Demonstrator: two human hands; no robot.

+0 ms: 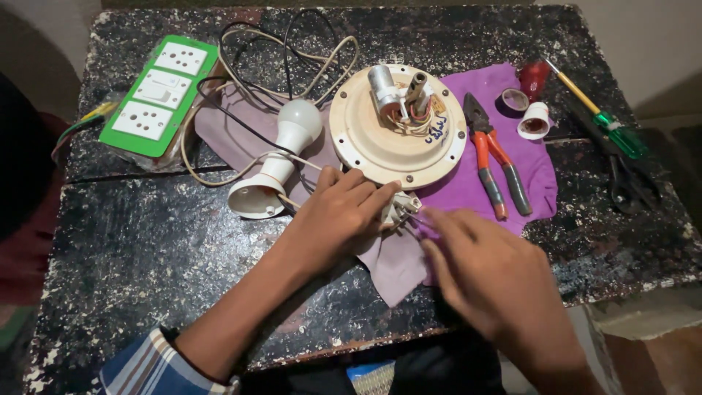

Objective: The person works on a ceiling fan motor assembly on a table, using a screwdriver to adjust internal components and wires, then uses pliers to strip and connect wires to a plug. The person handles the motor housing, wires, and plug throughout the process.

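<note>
Your left hand [338, 212] lies curled over a small white plug [398, 208], fingers closed on it so only its right end shows. Your right hand [482, 271] is just right of it, blurred; its fingertips [431, 218] come up to the plug's prongs, and you cannot tell whether they pinch anything. The plug sits at the near edge of the round cream fan base [395, 132], over a purple cloth [468, 183] spread on the dark, speckled table [146, 249].

Left of your left hand, a white bulb [296, 124] in its holder [256, 194] lies on its side, with cords [292, 58] looped behind it. A green switchboard [159, 95] lies far left. On the cloth, right of the base, lie orange-handled pliers [493, 157]. Further right are two small white caps [530, 113], a green-handled screwdriver [603, 121] and a dark tool [629, 183].
</note>
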